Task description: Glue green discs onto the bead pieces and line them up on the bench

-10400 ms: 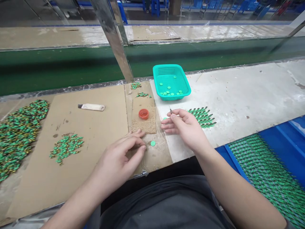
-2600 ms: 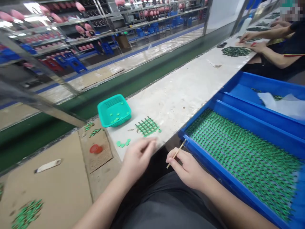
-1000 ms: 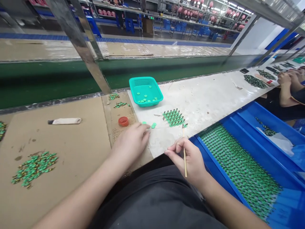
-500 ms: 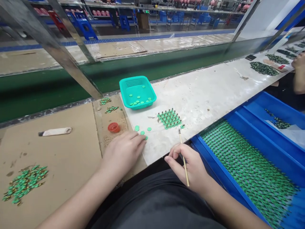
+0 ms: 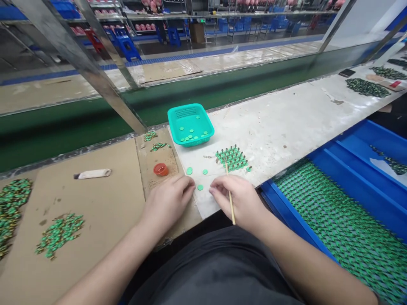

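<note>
My left hand (image 5: 168, 203) is closed in a pinch at the edge of the white work surface. Whatever its fingertips hold, if anything, is hidden. My right hand (image 5: 243, 199) grips a thin paintbrush (image 5: 231, 203) with a pale wooden handle, its tip pointing away from me over a block of small parts. These parts (image 5: 233, 159) are green discs with dark pieces standing on them, set in close rows. Between my hands lies a flat green disc (image 5: 200, 187); two more spots of loose discs (image 5: 205, 172) are just beyond.
Behind the discs stands a turquoise basket (image 5: 208, 127) holding several discs. Left are a red cup (image 5: 160, 169), a white tube (image 5: 93, 174) and piles of green-and-gold pieces (image 5: 60, 233) on cardboard (image 5: 104, 203). At right, a blue tray (image 5: 321, 159) holds rows of green parts.
My right hand has moved left with the brush, closer to my left hand. My left fingers have drawn back from the nearest disc, and one loose disc no longer shows. The view has shifted left.
</note>
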`<state>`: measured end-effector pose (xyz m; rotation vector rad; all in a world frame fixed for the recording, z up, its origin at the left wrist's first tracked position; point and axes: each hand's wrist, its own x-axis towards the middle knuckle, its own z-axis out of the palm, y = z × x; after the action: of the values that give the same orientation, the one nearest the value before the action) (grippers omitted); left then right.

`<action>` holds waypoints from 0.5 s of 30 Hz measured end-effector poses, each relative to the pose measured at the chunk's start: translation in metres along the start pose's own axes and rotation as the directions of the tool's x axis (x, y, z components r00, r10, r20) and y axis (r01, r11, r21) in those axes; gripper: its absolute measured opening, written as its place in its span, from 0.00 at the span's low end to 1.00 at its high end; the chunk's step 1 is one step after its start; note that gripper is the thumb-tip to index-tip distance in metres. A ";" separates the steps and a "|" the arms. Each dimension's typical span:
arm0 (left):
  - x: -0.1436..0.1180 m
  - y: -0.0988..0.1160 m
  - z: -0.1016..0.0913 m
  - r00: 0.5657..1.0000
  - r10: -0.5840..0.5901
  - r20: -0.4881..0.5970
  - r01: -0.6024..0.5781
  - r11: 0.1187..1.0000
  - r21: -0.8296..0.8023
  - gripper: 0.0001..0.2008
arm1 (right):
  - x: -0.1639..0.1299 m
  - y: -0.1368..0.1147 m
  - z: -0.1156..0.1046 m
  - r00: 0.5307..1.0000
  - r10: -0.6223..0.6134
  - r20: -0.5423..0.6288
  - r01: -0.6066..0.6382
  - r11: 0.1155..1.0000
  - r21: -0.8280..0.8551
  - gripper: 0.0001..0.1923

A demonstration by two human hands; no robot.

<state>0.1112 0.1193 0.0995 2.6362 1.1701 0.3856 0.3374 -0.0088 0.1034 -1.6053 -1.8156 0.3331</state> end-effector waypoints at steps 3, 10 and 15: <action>-0.019 -0.005 -0.005 0.999 0.041 -0.025 -0.042 0.998 -0.043 0.17 | 0.053 0.005 0.006 0.992 -0.034 0.120 0.047 0.993 -0.111 0.10; -0.091 -0.003 -0.037 0.972 0.031 -0.235 -0.085 0.971 -0.223 0.15 | 0.132 0.006 0.027 0.917 -0.102 0.385 0.218 0.937 -0.272 0.16; -0.133 -0.013 -0.046 0.955 -0.032 -0.295 -0.057 0.956 -0.287 0.12 | 0.133 0.006 0.019 0.898 -0.063 0.435 0.240 0.899 -0.366 0.15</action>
<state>0.0013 0.0329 0.1198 2.3826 1.0784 0.9106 0.3289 0.1226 0.1280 -1.7458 -2.4609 0.2381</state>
